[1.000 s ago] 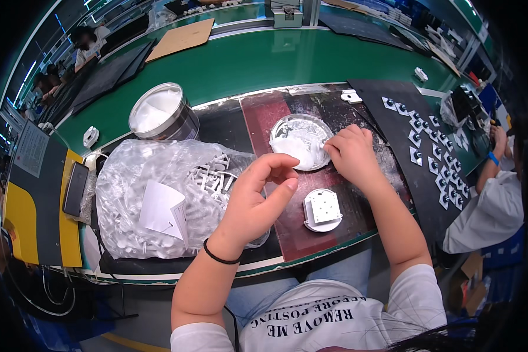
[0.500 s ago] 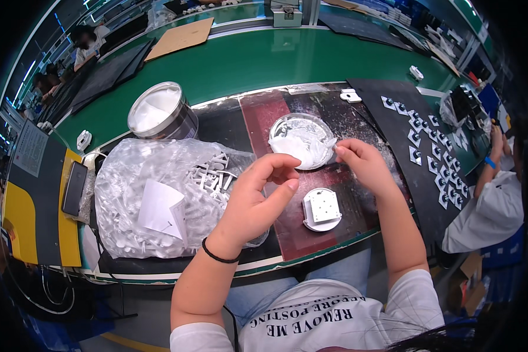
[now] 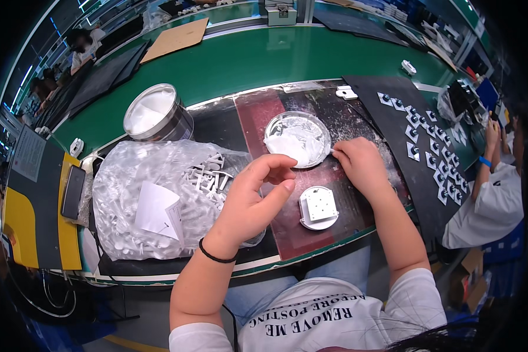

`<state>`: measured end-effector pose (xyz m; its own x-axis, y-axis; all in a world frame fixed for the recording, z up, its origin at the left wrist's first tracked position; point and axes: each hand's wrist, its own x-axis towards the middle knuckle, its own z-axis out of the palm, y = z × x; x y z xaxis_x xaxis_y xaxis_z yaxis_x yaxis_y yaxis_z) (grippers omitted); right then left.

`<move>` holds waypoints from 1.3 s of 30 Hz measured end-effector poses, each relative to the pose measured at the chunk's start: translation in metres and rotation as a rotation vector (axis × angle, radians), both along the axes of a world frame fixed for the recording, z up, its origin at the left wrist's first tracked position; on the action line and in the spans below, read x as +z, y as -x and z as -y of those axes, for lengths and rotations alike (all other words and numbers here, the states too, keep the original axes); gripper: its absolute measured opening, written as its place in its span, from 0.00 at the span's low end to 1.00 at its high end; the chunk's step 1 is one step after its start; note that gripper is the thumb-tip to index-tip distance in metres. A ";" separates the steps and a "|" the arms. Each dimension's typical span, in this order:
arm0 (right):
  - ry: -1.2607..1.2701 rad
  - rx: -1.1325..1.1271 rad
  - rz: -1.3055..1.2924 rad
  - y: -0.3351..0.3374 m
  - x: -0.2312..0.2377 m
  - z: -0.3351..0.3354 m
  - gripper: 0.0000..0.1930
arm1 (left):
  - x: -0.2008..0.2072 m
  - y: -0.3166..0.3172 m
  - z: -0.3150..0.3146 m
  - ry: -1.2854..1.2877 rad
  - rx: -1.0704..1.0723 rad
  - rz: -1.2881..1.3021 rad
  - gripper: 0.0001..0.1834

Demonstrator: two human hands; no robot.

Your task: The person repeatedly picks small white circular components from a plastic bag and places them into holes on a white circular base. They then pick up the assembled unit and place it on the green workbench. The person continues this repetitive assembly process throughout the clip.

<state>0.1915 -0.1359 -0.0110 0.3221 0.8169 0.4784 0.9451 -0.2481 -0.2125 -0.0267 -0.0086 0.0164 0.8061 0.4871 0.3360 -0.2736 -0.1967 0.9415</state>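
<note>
A round shallow metal dish (image 3: 322, 128), like a tin lid, lies on the dark red board and holds crumpled white plastic film (image 3: 293, 149). My right hand (image 3: 362, 169) is at the dish's right rim, thumb and fingertips pinched together on what looks like the film's edge; the fingers partly hide it. My left hand (image 3: 258, 199) hovers left of the dish and near its front, fingers curled and the thumb apart from them, with nothing held. A white round fixture with a raised square block (image 3: 318, 206) rests on the board between my forearms.
On the left lies a big clear bag (image 3: 123, 199) of white plastic parts, with a folded paper (image 3: 157, 210) on top. Behind it stands a metal tin (image 3: 152, 111). At right, a black sheet (image 3: 387, 126) bears several small white pieces, and a co-worker (image 3: 493, 193) sits beyond.
My right hand has lowered slightly toward the dish rim, and the film that stretched to its fingertips lies lower. My left hand keeps its pose. The whole view has shifted a little.
</note>
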 end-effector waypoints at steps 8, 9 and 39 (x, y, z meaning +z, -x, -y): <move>-0.017 0.072 0.019 -0.002 -0.002 0.004 0.06 | 0.002 0.001 0.000 -0.011 -0.009 -0.018 0.14; -0.015 0.090 0.011 -0.001 0.000 0.005 0.06 | 0.002 0.001 0.000 -0.009 -0.009 -0.020 0.14; -0.068 0.403 -1.229 0.037 -0.001 0.021 0.10 | -0.032 -0.012 0.022 -0.524 -0.125 -0.228 0.65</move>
<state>0.1541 -0.1573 -0.0117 0.3159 0.9444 0.0908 0.1281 0.0523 -0.9904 -0.0143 -0.0308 -0.0156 0.9271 0.1994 0.3173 -0.1262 -0.6311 0.7654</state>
